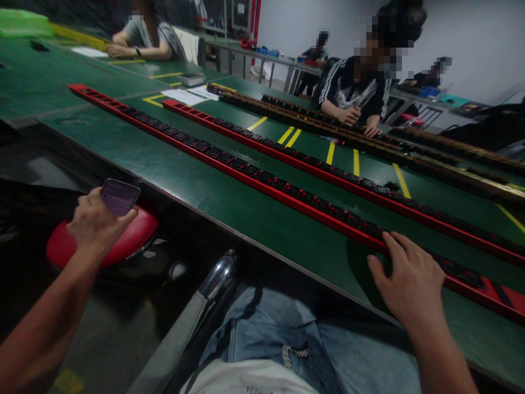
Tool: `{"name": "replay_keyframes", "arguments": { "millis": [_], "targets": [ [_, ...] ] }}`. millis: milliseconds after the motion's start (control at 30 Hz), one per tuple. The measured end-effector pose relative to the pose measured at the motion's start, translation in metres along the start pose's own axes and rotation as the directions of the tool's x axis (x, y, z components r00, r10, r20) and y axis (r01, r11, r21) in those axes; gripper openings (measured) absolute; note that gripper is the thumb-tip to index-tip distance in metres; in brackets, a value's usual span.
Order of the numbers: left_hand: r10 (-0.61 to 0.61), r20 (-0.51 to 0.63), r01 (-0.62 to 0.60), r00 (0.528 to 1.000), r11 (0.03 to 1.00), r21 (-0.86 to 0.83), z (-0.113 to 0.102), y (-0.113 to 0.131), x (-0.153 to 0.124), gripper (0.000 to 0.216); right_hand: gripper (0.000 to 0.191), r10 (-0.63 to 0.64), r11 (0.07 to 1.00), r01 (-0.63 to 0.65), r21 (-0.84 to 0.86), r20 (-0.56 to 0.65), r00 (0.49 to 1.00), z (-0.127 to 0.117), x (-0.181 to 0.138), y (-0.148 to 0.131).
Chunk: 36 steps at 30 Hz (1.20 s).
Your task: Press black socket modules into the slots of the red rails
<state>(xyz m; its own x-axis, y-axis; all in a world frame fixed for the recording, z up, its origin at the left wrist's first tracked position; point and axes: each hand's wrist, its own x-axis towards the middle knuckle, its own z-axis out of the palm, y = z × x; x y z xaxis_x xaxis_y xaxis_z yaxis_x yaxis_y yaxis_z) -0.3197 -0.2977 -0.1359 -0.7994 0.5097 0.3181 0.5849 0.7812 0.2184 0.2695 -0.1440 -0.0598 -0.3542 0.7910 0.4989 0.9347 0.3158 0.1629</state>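
Observation:
A smartphone (120, 198) with a dim lit screen is in my left hand (92, 221), its fingers wrapped round it. That hand is off the table's front edge, above a red stool seat (141, 232). On the right, my right hand (410, 271) rests over the nearest long red strip (262, 189), fingers stretched forward and thumb apart. Black socket-like modules fill much of this strip, while its far left end has bare openings. A second red strip (295, 158) of the same kind lies behind it, roughly parallel.
Long dark strips (410, 156) lie across the green table (197, 200) farther back. White papers (186, 97) and a small grey box (192, 79) sit at the far left. A co-worker (353, 93) works opposite, and another person (147, 41) sits at the back left. A metal chair arm (221, 271) is beside my legs.

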Motion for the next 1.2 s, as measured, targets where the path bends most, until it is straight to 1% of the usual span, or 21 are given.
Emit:
{"name": "replay_keyframes", "arguments": {
  "millis": [67, 133, 167, 233, 333, 400, 500, 633, 800, 933, 1000, 1067, 1133, 1200],
  "targets": [
    [-0.019, 0.162, 0.014, 0.987, 0.999, 0.033, 0.003, 0.0, 0.007, 0.089, 0.057, 0.007, 1.0, -0.007, -0.002, 0.002, 1.0, 0.0, 0.0, 0.0],
    [-0.015, 0.335, -0.009, 0.942, 0.997, 0.07, 0.011, 0.001, 0.013, 0.085, 0.057, 0.012, 1.0, -0.012, -0.005, 0.002, 1.0, 0.0, 0.0, -0.001],
    [-0.011, 0.397, -0.025, 0.918, 0.996, 0.085, 0.016, 0.001, 0.016, 0.084, 0.057, 0.015, 1.0, -0.015, -0.007, 0.001, 1.0, 0.0, -0.001, -0.001],
    [0.01, 0.472, -0.065, 0.882, 0.993, 0.1, 0.027, 0.003, 0.019, 0.083, 0.055, 0.02, 1.0, -0.02, -0.01, -0.003, 1.0, 0.001, -0.001, -0.001],
    [0.018, 0.508, -0.085, 0.861, 0.991, 0.108, 0.042, 0.003, 0.023, 0.088, 0.053, 0.021, 1.0, -0.021, -0.012, -0.016, 1.0, 0.001, -0.002, -0.001],
    [-0.002, 0.506, -0.067, 0.863, 0.991, 0.119, 0.048, 0.002, 0.028, 0.091, 0.052, 0.015, 1.0, -0.015, -0.012, -0.023, 1.0, 0.002, -0.003, -0.001],
    [-0.05, 0.499, -0.019, 0.865, 0.991, 0.133, 0.051, 0.0, 0.036, 0.096, 0.052, 0.006, 1.0, -0.006, -0.013, -0.029, 1.0, 0.002, -0.004, -0.001],
    [-0.064, 0.462, -0.024, 0.885, 0.983, 0.183, 0.05, -0.004, 0.041, 0.107, 0.049, 0.0, 1.0, 0.0, -0.008, -0.038, 0.999, 0.001, -0.004, -0.002],
    [-0.084, 0.412, 0.002, 0.907, 0.981, 0.195, 0.057, -0.014, 0.033, 0.101, 0.046, 0.0, 1.0, 0.001, 0.006, -0.032, 1.0, -0.001, -0.005, -0.004],
    [-0.032, 0.363, -0.018, 0.931, 0.991, 0.132, 0.06, -0.016, 0.023, 0.103, 0.046, 0.015, 1.0, -0.015, 0.02, -0.005, 1.0, -0.003, -0.005, -0.006],
    [-0.002, 0.318, -0.03, 0.948, 0.995, 0.095, 0.056, -0.011, 0.019, 0.103, 0.047, 0.023, 0.999, -0.023, 0.031, 0.007, 1.0, -0.004, -0.006, -0.008],
    [0.025, 0.282, -0.041, 0.959, 0.998, 0.052, 0.048, -0.004, 0.016, 0.099, 0.049, 0.036, 0.999, -0.037, 0.039, 0.021, 0.999, -0.005, -0.005, -0.009],
    [0.051, 0.246, -0.054, 0.968, 0.998, 0.006, 0.037, 0.006, 0.013, 0.092, 0.049, 0.048, 0.998, -0.05, 0.047, 0.038, 0.998, -0.006, -0.005, -0.01],
    [0.073, 0.164, -0.065, 0.984, 0.997, -0.05, 0.02, 0.019, 0.008, 0.086, 0.05, 0.053, 0.997, -0.056, 0.06, 0.044, 0.998, -0.007, -0.004, -0.011]
  ]
}}
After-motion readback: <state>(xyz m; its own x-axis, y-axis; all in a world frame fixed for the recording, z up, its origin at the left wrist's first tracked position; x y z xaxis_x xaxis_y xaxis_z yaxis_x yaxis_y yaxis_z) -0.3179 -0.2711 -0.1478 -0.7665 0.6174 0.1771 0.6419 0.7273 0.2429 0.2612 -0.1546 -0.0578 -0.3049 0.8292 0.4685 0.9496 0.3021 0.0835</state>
